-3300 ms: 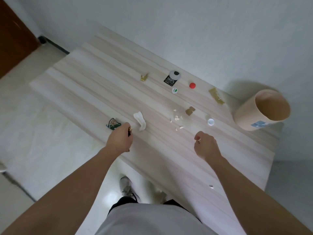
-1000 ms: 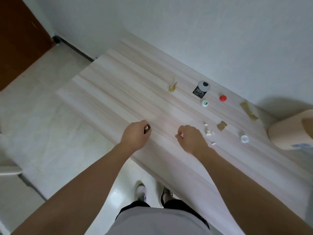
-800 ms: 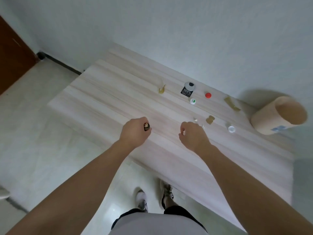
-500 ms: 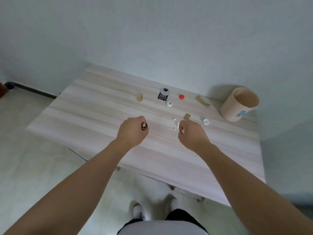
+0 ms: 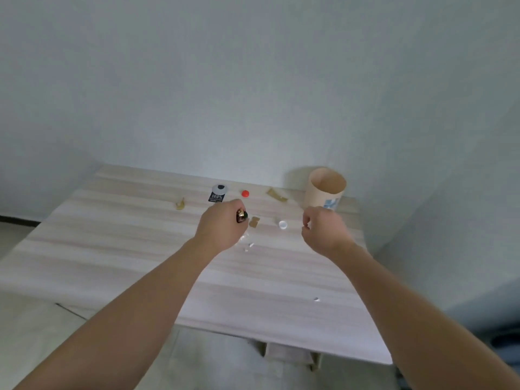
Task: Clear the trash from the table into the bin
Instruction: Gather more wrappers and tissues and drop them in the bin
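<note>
The left hand is curled into a fist around a dark and gold scrap, most of which is hidden in the palm. The right hand is also curled, and whatever it may hold cannot be seen. Its knuckles cover the lower front of the bin, and the white bits on the table are too small to identify.

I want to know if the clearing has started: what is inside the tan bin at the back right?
Inside the bin only its bare inner wall shows; the near wall hides the bottom, so any trash there cannot be seen.

Both forearms bare to the elbow (no sleeves, watch or rings).
</note>
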Action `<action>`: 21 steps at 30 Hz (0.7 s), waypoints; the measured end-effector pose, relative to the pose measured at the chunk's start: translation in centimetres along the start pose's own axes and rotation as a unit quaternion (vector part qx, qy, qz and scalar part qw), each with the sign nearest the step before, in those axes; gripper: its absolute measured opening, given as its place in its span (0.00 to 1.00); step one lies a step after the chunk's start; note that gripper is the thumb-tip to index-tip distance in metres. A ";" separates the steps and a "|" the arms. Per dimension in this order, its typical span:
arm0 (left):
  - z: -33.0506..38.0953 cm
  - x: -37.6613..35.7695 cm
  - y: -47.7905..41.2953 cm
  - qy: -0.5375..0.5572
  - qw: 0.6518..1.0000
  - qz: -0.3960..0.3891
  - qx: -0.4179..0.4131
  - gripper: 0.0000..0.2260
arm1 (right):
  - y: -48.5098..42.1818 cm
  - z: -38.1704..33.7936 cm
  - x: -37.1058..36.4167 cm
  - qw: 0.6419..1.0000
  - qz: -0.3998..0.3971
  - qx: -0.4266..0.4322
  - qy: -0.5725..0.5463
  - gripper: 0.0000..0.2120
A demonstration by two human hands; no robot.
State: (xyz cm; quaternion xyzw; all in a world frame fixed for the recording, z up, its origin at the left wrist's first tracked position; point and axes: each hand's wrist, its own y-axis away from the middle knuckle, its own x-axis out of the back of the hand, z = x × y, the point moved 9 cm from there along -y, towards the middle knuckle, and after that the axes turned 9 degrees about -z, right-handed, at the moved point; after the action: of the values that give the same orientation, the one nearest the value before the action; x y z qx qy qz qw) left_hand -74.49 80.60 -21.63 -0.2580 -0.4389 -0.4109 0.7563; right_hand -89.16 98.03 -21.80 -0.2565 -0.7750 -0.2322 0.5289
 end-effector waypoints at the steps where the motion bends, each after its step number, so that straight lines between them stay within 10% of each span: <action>1: 1.9 -0.5 -0.4 -0.008 1.000 -0.003 -0.009 0.04 | 0.5 1.7 0.9 1.000 0.002 -0.010 -0.001 0.03; 21: 17.3 -0.9 -13.5 -0.017 0.995 0.018 -0.096 0.00 | -2.3 17.7 14.2 0.992 0.086 -0.088 -0.023 0.04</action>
State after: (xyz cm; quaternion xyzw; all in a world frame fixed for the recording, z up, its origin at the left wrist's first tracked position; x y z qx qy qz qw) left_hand -93.99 86.78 -13.69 -0.3442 -0.4058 -0.4332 0.7275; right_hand -107.44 109.61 -14.58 -0.3733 -0.7384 -0.2472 0.5043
